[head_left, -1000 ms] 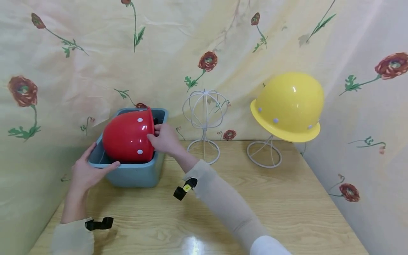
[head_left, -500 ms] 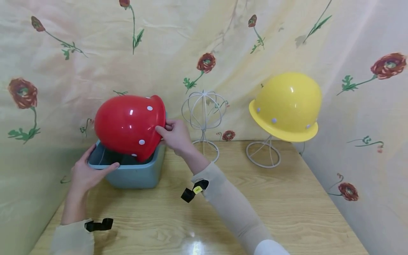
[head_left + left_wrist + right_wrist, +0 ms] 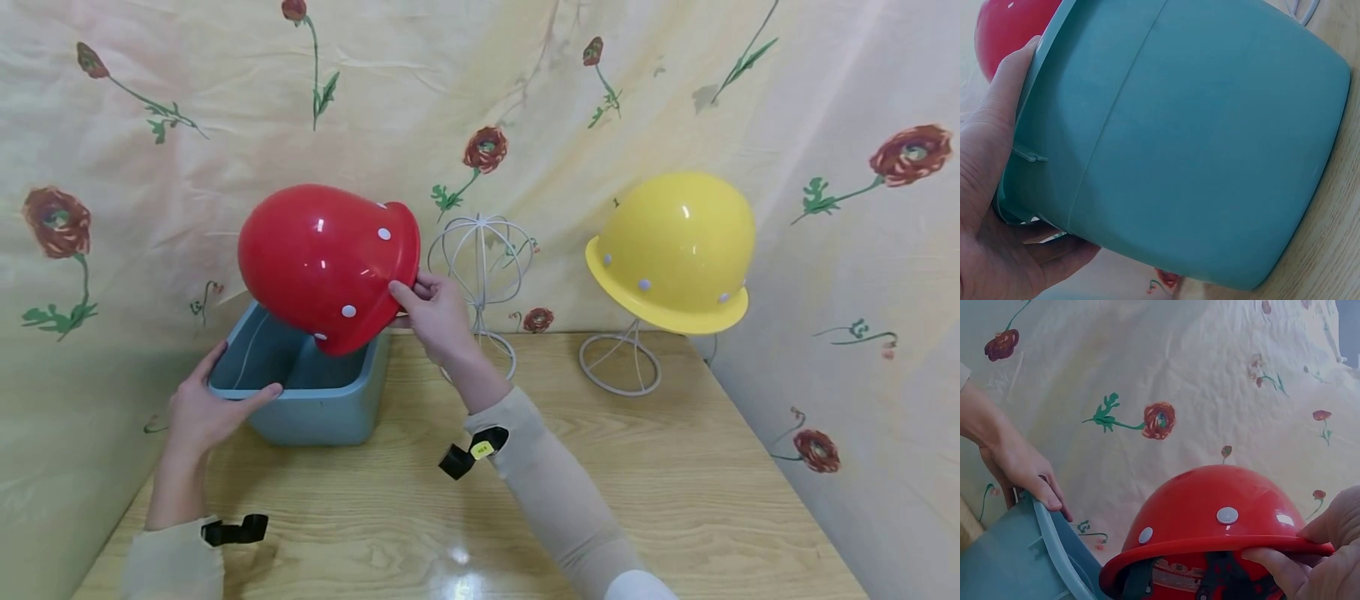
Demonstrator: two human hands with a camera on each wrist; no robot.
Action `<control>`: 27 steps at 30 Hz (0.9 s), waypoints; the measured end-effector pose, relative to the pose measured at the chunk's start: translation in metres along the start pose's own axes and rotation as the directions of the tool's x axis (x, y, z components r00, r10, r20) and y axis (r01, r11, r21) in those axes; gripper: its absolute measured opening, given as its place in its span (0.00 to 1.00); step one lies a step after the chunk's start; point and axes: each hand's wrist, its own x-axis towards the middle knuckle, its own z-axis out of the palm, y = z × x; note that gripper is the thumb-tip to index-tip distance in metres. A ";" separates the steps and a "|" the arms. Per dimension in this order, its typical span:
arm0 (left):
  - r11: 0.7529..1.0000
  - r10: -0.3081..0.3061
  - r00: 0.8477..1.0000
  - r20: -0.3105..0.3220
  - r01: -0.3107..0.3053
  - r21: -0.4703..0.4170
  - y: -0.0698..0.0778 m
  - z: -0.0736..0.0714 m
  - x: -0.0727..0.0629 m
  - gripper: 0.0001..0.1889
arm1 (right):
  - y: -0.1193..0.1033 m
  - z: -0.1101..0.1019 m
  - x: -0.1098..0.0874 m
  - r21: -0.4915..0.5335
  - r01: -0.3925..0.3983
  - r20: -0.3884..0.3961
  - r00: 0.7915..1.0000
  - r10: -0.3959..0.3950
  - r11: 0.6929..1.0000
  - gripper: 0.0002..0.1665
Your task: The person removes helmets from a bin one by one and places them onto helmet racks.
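Note:
A red hard hat [image 3: 315, 258] with white rivets is held tilted on its side above the blue-grey plastic bin [image 3: 315, 417]. My right hand [image 3: 442, 321] pinches its brim, thumb on the outer side and fingers on the inner side. Dark straps [image 3: 1216, 572] show inside the shell in the right wrist view. At the bin's near left corner my left hand [image 3: 202, 412] grips the rim. The left wrist view has that thumb [image 3: 1013, 81] along the rim and the fingers bent round the corner below it.
Right of the bin stands a white wire stand [image 3: 482, 275] bearing nothing. A yellow hard hat [image 3: 682, 250] sits tilted on a second wire stand [image 3: 621, 367] farther right. Flower-patterned cloth [image 3: 525, 83] hangs behind the wooden table [image 3: 675, 483].
The red hard hat has risen out of the bin with my right hand and shifted right, its brim tipping downward. My left hand has kept its place on the rim.

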 end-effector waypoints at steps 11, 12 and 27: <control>1.000 -0.014 1.000 -0.009 0.014 0.011 0.002 0.000 0.000 0.62 | -0.011 -0.014 -0.007 0.055 0.105 -0.014 0.994 -0.104 0.993 0.23; 1.000 -0.017 1.000 -0.009 0.017 0.010 0.002 0.000 0.000 0.62 | -0.012 -0.015 -0.007 0.068 0.110 -0.024 0.994 -0.109 0.992 0.24; 0.999 -0.019 1.000 -0.011 0.020 0.043 0.001 -0.001 -0.001 0.63 | -0.027 -0.032 -0.009 0.219 0.242 -0.206 0.958 -0.197 0.945 0.23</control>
